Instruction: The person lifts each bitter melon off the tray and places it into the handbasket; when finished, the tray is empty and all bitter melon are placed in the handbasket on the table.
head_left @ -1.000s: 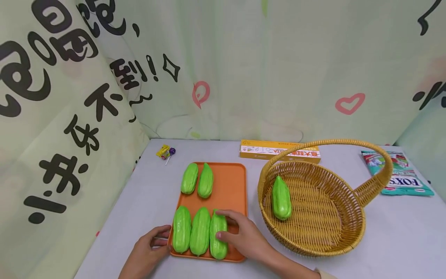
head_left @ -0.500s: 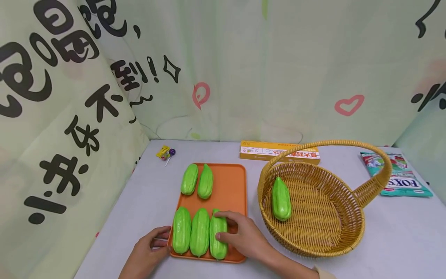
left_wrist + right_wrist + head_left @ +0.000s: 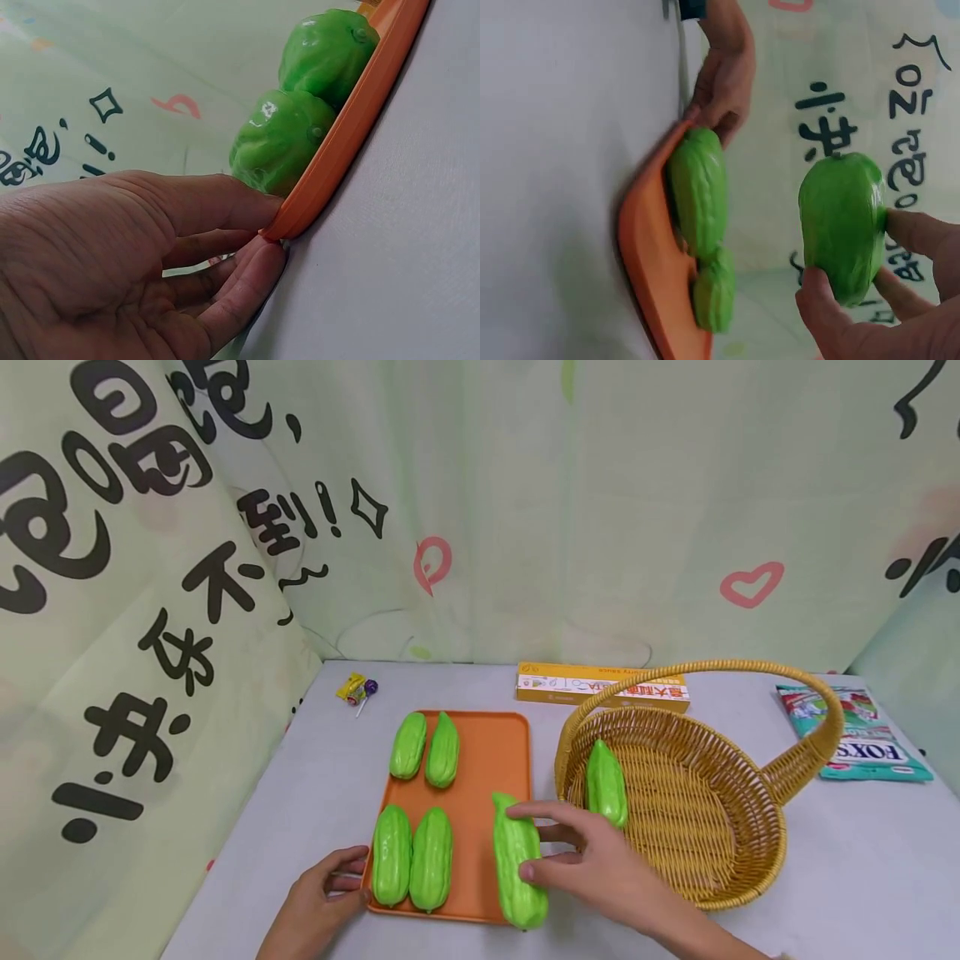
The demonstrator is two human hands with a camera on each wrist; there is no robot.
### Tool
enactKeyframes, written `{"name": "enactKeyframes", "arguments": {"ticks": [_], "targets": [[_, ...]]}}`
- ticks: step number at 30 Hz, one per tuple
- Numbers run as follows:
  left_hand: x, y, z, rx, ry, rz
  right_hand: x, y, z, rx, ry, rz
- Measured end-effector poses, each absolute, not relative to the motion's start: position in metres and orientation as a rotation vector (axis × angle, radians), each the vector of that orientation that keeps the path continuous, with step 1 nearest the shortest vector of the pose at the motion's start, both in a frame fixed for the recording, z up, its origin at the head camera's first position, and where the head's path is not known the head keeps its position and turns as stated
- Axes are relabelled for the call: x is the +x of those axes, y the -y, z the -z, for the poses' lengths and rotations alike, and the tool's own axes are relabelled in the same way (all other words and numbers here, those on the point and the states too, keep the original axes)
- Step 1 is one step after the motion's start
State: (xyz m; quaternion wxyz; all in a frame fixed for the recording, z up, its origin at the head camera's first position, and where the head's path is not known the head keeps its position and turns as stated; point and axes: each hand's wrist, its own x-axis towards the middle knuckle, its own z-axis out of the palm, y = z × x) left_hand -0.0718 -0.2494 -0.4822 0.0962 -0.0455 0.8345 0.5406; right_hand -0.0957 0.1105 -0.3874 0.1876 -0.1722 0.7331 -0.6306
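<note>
My right hand (image 3: 600, 860) holds a ridged, light green gourd (image 3: 517, 868) between thumb and fingers, over the right front edge of an orange tray (image 3: 480, 760). In the right wrist view this gourd (image 3: 840, 225) appears raised off the tray. My left hand (image 3: 318, 897) pinches the tray's left front rim; the left wrist view shows its thumb at the rim and fingers below. Two gourds (image 3: 411, 860) lie side by side at the tray's front, and two smaller ones (image 3: 425, 749) at its back. Another gourd (image 3: 606, 785) lies inside the wicker basket (image 3: 697, 827), partly hidden by my right hand.
The basket's tall handle (image 3: 720, 666) arches over its far side, to the right of the tray. Behind it lies a long yellow box (image 3: 558, 683). A teal FOX'S bag (image 3: 873, 752) is at the far right, and small wrapped candies (image 3: 358, 687) at the back left.
My right hand has lifted the rightmost front gourd from its row and carried it right, to the tray's edge. The left hand has stayed at the rim.
</note>
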Motion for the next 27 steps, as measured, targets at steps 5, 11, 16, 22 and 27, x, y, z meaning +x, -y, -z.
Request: {"name": "enactKeyframes", "arguments": {"ticks": [5,11,16,22,27], "targets": [[-0.072,0.249,0.482,-0.148,-2.476,-1.596,-0.094,-0.151,0.368,-0.573,-2.087,1.794],[-0.073,0.245,0.480,-0.172,-2.481,-1.582,-0.099,-0.206,0.352,-0.465,-2.363,1.637],[-0.071,0.244,0.478,-0.187,-2.517,-1.569,-0.124,-0.246,0.356,-0.383,-2.516,1.455],[-0.071,0.244,0.477,-0.161,-2.525,-1.547,-0.156,-0.271,0.382,-0.302,-2.523,1.395],[-0.072,0.245,0.478,-0.189,-2.510,-1.515,-0.173,-0.274,0.404,-0.279,-2.427,1.451]]}}
